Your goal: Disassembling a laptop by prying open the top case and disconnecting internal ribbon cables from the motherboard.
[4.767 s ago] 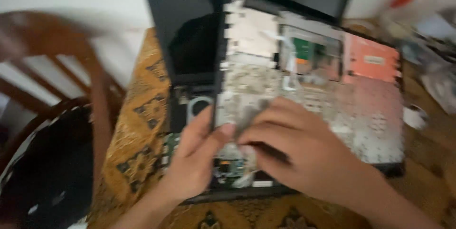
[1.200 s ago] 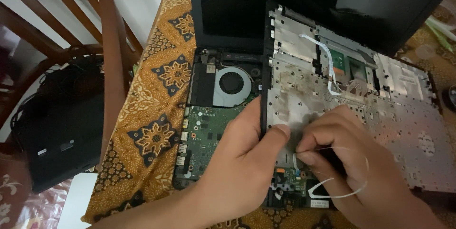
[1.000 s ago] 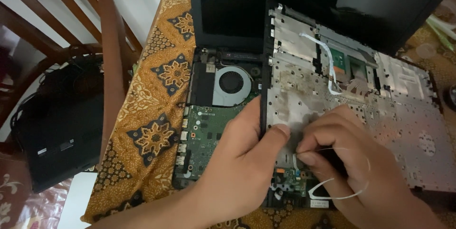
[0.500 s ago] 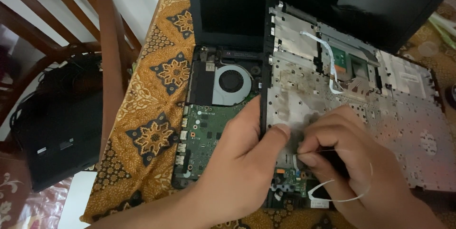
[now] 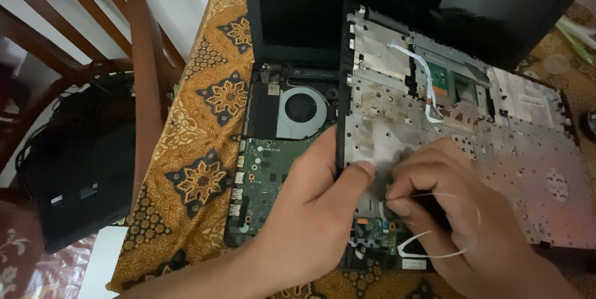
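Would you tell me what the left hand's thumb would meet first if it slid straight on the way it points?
Probably the right hand: the left hand thumb lies on the grey keyboard panel, pointing at those fingers close by.

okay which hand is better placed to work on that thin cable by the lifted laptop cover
Right, probably. The right hand already has its fingertips pinched at the thin cable beside the circuit board, while the left hand is gripping the lifted cover edge.
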